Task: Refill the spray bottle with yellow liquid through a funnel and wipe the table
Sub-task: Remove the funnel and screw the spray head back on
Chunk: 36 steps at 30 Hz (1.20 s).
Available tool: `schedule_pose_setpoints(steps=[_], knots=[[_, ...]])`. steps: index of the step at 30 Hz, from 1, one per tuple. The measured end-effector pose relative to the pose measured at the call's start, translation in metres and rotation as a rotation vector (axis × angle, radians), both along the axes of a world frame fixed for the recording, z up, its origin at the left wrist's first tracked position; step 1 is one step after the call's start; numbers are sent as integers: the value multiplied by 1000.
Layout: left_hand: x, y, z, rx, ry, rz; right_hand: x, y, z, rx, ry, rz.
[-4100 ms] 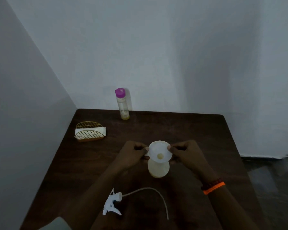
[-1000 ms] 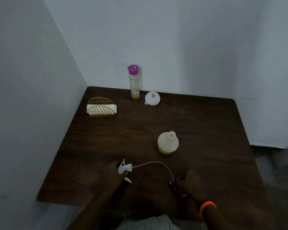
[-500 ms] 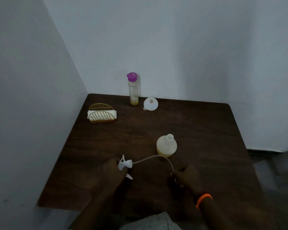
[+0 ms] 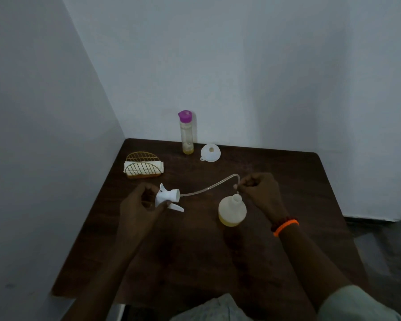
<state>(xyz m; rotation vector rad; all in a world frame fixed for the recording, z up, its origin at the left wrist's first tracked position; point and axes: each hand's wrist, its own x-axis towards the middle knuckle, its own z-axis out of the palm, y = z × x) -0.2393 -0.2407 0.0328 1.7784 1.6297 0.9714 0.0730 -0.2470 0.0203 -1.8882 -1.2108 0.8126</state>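
Left hand (image 4: 140, 205) grip clamped on spray head (image 4: 167, 198), right hand (image 4: 258, 193) pinching dip tube (image 4: 208, 187) end above spray bottle (image 4: 232, 211) neck on tabletop (image 4: 195, 251)

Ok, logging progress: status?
Left hand grips white trigger head. Right hand pinches clear dip tube above round spray bottle. Neck unobstructed.

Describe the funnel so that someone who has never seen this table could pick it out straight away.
Look to the far edge of the dark wooden table, near the back wall. There a tall clear bottle with a purple cap stands, and the funnel lies just to its right. It is the only small, white, round, bowl-like piece there, with a hole in its middle and a little tab on its rim.
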Motion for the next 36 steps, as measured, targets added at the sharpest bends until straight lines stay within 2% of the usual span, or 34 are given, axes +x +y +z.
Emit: schedule_pose_setpoints(steps=[10,20,25,29,36], knots=[[-10,-5,12,-22,33,-164,4,0,-26,-92,-15,27],[-11,2,25,-37,56,-501,23,-9,-38,-137,61,146],[3,4,33,35,94,-543,24,-9,-46,-187,-50,270],[27,9,35,87,88,-535,18,-7,-54,-143,-198,329],[92,28,25,127,51,-509,7,-7,-70,-126,-199,275]])
